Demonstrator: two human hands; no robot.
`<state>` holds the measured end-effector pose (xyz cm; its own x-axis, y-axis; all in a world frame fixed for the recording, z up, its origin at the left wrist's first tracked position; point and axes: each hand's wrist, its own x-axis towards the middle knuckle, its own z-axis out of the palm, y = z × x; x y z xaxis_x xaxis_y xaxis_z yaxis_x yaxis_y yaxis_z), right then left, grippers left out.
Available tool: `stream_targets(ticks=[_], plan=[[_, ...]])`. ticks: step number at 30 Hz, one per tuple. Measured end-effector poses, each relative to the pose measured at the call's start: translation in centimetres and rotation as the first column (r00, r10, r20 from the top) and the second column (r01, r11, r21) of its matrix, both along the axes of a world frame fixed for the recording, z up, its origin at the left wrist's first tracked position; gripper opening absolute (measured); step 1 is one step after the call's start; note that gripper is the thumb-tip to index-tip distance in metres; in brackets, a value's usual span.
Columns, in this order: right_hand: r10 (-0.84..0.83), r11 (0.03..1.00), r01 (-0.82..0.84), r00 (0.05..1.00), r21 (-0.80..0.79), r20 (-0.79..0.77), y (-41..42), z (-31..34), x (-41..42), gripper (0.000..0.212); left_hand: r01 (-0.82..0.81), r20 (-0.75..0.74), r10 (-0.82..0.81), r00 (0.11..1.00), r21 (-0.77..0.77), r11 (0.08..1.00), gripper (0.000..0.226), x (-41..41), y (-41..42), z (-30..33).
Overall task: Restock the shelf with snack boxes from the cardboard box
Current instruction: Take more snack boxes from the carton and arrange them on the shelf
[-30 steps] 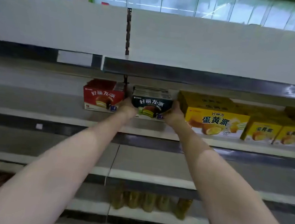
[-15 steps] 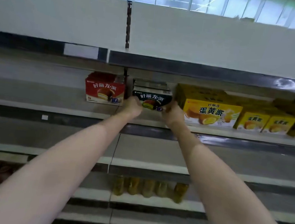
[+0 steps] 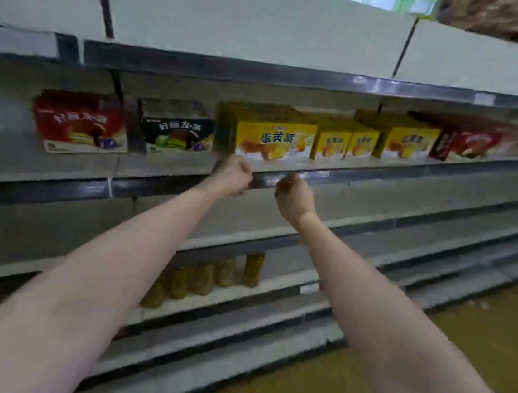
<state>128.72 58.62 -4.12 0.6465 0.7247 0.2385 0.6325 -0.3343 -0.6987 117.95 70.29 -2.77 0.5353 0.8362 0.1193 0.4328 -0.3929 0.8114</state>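
Two bare forearms run up from the bottom corners and meet in front of the shelf edge. The left hand [image 3: 234, 173] is curled into a loose fist just below the front corner of the big yellow box [image 3: 273, 139], its knuckles at the shelf lip; the right hand [image 3: 295, 197] hangs just beside it, fingers bent inward, a little lower. Neither grip is wrapped round anything that can be seen — both are curled and empty, though motion blur hides the fingertips.

Below the hands, a lower shelf carries a short row of jars [image 3: 205, 279] with yellowish contents, and the floor [image 3: 477, 347] to the right is yellow-brown.

Behind the hands, the stocked shelf [image 3: 170, 165] holds the snack boxes, all standing with their fronts outward. From the left: a red box [image 3: 80, 123] with a chocolate pie pictured on it, then, near it with a gap between, the dark box [image 3: 178, 129] with a green-filled pie, set back from the shelf lip and free of both hands. The big yellow box stands just beside that, followed by two smaller yellow boxes [image 3: 344, 143], another yellow box [image 3: 404, 140] and, farthest right, a long red box [image 3: 473, 141].

Above runs a bare white shelf panel [image 3: 257, 16].
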Motion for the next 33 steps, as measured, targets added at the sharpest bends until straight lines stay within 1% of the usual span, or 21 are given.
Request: stream_targets(ticks=[3, 5, 7, 8, 10, 14, 16, 19, 20, 21, 23, 25, 28, 30, 33], plan=[[-0.078, 0.994, 0.078, 0.997, -0.077, -0.001, -5.0, -1.7, 2.9, 0.021, 0.165, -0.104, -0.171, 0.980, -0.061, 0.984, 0.010, 3.6, -3.7, -2.4], [-0.138, 0.989, 0.135, 0.989, -0.065, -0.053, -8.2, -3.1, 5.1, 0.023, 0.278, -0.150, -0.283, 0.947, -0.050, 0.959, 0.008, 6.2, -6.8, -3.7], [-0.241, 0.970, 0.236, 0.965, -0.066, -0.100, -11.5, -5.0, 7.4, 0.022, 0.386, -0.171, -0.385, 0.907, -0.029, 0.922, 0.006, 9.3, -10.3, -5.2], [-0.279, 0.960, 0.273, 0.954, -0.065, -0.112, -13.4, -5.9, 8.5, 0.022, 0.431, -0.179, -0.432, 0.884, -0.044, 0.901, 0.003, 10.8, -12.1, -6.1], [-0.329, 0.944, 0.323, 0.935, -0.065, -0.134, -17.1, -8.3, 11.1, 0.019, 0.494, -0.211, -0.496, 0.843, -0.066, 0.867, 0.002, 14.4, -15.6, -7.8], [-0.459, 0.888, 0.446, 0.866, -0.110, -0.198, -26.0, -12.8, 16.5, 0.021, 0.620, -0.262, -0.610, 0.748, -0.055, 0.783, 0.010, 22.1, -23.0, -10.4], [-0.532, 0.847, 0.506, 0.816, -0.165, -0.227, -30.8, -14.6, 19.0, 0.019, 0.663, -0.283, -0.645, 0.710, -0.041, 0.748, 0.011, 26.0, -27.1, -11.9], [-0.638, 0.770, 0.609, 0.727, -0.194, -0.253, -37.7, -16.9, 22.4, 0.003, 0.712, -0.291, -0.701, 0.651, -0.087, 0.697, 0.007, 31.5, -33.8, -14.7], [-0.674, 0.737, 0.652, 0.685, -0.180, -0.278, -39.9, -17.4, 23.3, 0.004, 0.731, -0.298, -0.722, 0.624, -0.103, 0.674, 0.006, 33.2, -36.2, -15.5], [-0.706, 0.700, 0.695, 0.641, -0.163, -0.302, -42.1, -18.1, 24.2, 0.005, 0.744, -0.298, -0.736, 0.607, -0.112, 0.659, 0.010, 34.7, -38.4, -16.4], [-0.762, 0.626, 0.762, 0.551, -0.167, -0.340, -46.3, -19.3, 25.5, 0.009, 0.760, -0.282, -0.760, 0.586, -0.134, 0.636, 0.014, 37.4, -42.6, -18.3], [-0.803, 0.560, 0.804, 0.469, -0.197, -0.367, -50.2, -20.7, 26.8, 0.010, 0.777, -0.269, -0.781, 0.564, -0.147, 0.612, 0.014, 39.9, -46.6, -19.9], [-0.840, 0.485, 0.845, 0.380, -0.224, -0.387, -55.2, -22.5, 28.5, 0.011, 0.791, -0.223, -0.803, 0.553, -0.162, 0.590, 0.012, 42.7, -51.4, -21.7], [-0.866, 0.424, 0.875, 0.315, -0.234, -0.389, -57.8, -23.5, 29.9, 0.010, 0.790, -0.206, -0.816, 0.540, -0.210, 0.575, 0.013, 44.7, -53.7, -22.6], [-0.883, 0.333, 0.911, 0.212, -0.241, -0.419, -60.1, -24.7, 32.3, 0.005, 0.796, -0.195, -0.865, 0.462, -0.339, 0.502, 0.012, 48.2, -56.3, -24.1]])
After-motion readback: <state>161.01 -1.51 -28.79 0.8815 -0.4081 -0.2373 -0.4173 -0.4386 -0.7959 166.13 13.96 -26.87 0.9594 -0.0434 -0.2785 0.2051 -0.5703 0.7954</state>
